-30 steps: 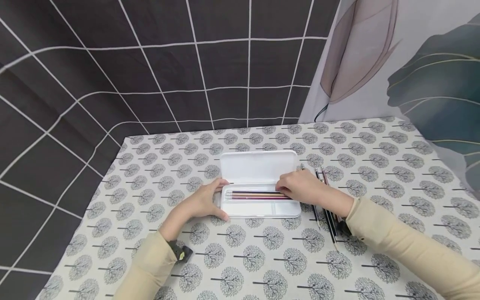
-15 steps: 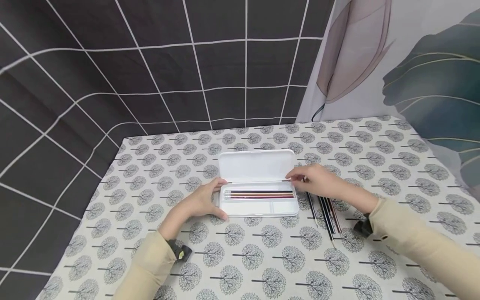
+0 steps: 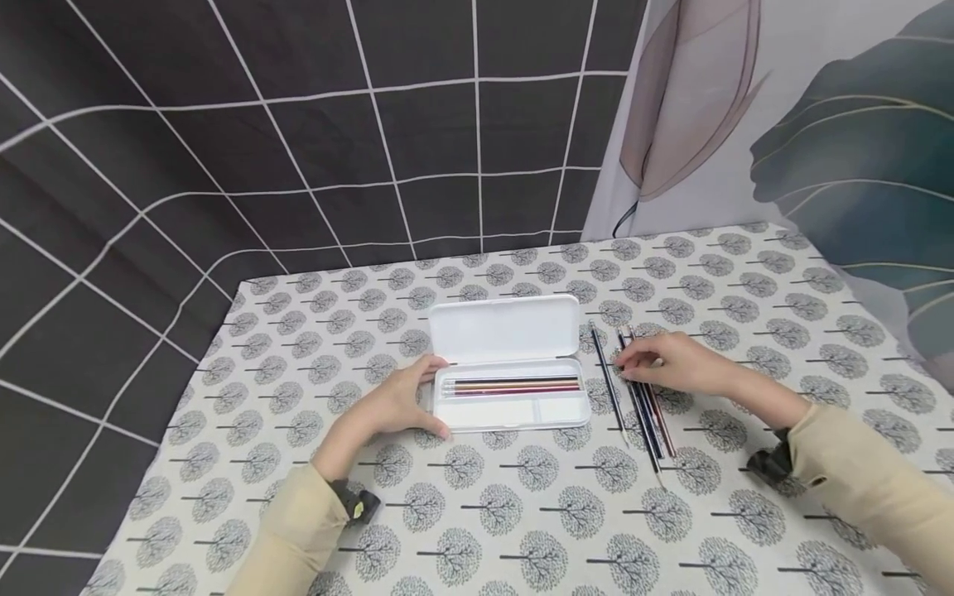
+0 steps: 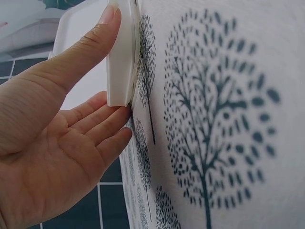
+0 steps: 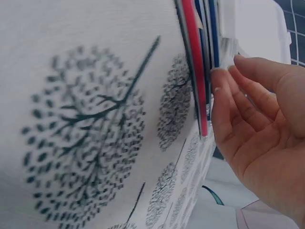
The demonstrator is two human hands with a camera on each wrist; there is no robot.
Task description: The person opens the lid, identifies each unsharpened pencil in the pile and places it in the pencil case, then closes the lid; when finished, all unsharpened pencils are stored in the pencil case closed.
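A white pencil case (image 3: 484,413) lies with its lid (image 3: 503,329) raised and leaning back. Several pencils (image 3: 522,386) lie side by side in its rear compartment. My left hand (image 3: 395,401) holds the case's left end, thumb at the near corner and fingers at the far one; the left wrist view shows the case's white corner (image 4: 121,71) between them. To the right of the case, my right hand (image 3: 678,362) hovers over a loose bunch of pencils (image 3: 647,414), fingers bent and holding nothing. In the right wrist view its fingertips are right beside a red pencil (image 5: 193,43) and blue ones.
One dark pencil (image 3: 609,381) lies apart, between the case and the bunch. A white tablecloth (image 3: 462,513) with tree prints covers the table. Behind it hangs a dark gridded curtain (image 3: 425,132), with a leaf-patterned one (image 3: 693,108) at right.
My right hand has left the pencils inside the case and moved right, past its right end, to the loose bunch. The left hand stays at the case's left end.
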